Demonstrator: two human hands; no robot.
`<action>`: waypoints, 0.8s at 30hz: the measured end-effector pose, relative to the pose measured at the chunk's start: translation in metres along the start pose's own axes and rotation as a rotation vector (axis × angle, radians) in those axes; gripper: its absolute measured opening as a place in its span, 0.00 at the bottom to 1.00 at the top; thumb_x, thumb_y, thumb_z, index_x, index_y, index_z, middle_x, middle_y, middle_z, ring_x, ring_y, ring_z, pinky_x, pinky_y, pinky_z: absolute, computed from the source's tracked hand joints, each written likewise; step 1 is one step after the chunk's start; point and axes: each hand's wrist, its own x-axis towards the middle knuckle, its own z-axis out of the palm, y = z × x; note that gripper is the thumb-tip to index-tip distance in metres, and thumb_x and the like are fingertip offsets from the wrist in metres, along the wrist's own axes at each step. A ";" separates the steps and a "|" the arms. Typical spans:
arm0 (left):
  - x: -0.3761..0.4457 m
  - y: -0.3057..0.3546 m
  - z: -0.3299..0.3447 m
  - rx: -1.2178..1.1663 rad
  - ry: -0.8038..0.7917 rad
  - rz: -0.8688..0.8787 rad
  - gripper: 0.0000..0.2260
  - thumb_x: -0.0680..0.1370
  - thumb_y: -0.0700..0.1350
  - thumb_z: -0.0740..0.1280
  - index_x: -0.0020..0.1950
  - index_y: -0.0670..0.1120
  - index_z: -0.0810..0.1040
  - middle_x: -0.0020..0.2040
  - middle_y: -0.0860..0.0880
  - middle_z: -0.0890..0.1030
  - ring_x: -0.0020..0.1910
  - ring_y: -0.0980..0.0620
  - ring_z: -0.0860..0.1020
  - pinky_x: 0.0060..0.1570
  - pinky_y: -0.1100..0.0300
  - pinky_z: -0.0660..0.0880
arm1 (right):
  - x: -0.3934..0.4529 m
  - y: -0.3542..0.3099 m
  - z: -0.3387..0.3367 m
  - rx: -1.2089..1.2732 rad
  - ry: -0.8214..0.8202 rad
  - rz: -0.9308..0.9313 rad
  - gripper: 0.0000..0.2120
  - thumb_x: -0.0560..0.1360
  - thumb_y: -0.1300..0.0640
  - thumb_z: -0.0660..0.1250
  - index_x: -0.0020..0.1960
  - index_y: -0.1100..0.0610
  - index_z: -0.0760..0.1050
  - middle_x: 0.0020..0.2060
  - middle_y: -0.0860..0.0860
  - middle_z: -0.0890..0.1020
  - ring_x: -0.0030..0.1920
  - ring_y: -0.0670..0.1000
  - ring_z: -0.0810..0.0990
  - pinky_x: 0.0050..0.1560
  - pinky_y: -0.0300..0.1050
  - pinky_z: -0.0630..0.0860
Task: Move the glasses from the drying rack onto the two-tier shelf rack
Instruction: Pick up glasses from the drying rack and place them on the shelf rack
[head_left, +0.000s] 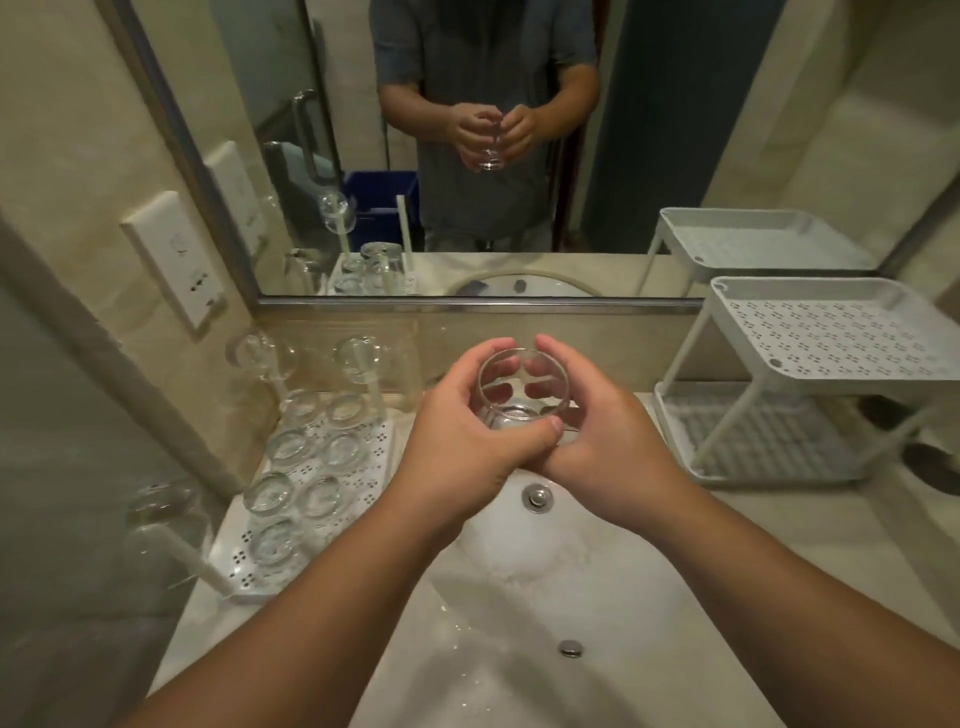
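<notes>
A clear glass (522, 387) is upright above the sink, mouth towards me. My left hand (467, 431) and my right hand (597, 441) both curl round it, fingers on its far side, thumbs near. On the left counter the white drying rack (374, 441) bears several glasses upside down (291, 447), some on its pegs (358, 353). At the right stands the white two-tier shelf rack (831, 332); its perforated upper tray and slatted lower tray (753, 441) show nothing on them.
A white sink basin (519, 597) with a drain plug (536, 496) lies under my arms. A wall mirror (467, 156) runs behind the counter. A socket panel (176, 260) is on the left wall. A dark round object (935, 462) sits right of the shelf rack.
</notes>
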 end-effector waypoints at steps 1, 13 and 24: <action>0.005 0.001 0.013 -0.006 -0.012 -0.006 0.35 0.61 0.48 0.78 0.67 0.58 0.75 0.60 0.57 0.82 0.61 0.55 0.80 0.61 0.49 0.78 | 0.001 0.006 -0.012 0.000 0.015 0.004 0.47 0.54 0.38 0.75 0.71 0.35 0.60 0.61 0.41 0.78 0.58 0.40 0.79 0.56 0.45 0.80; 0.084 0.019 0.183 0.001 -0.161 -0.044 0.34 0.63 0.46 0.77 0.68 0.58 0.74 0.63 0.58 0.79 0.63 0.61 0.76 0.63 0.54 0.76 | 0.032 0.088 -0.175 -0.049 0.135 0.036 0.41 0.58 0.53 0.82 0.69 0.46 0.71 0.57 0.42 0.80 0.52 0.39 0.80 0.50 0.36 0.78; 0.173 0.027 0.281 0.088 -0.241 -0.068 0.33 0.71 0.40 0.78 0.71 0.51 0.66 0.59 0.59 0.73 0.45 0.74 0.78 0.38 0.74 0.75 | 0.088 0.152 -0.267 -0.039 0.218 0.052 0.41 0.61 0.53 0.81 0.71 0.43 0.68 0.57 0.38 0.78 0.51 0.35 0.78 0.43 0.27 0.75</action>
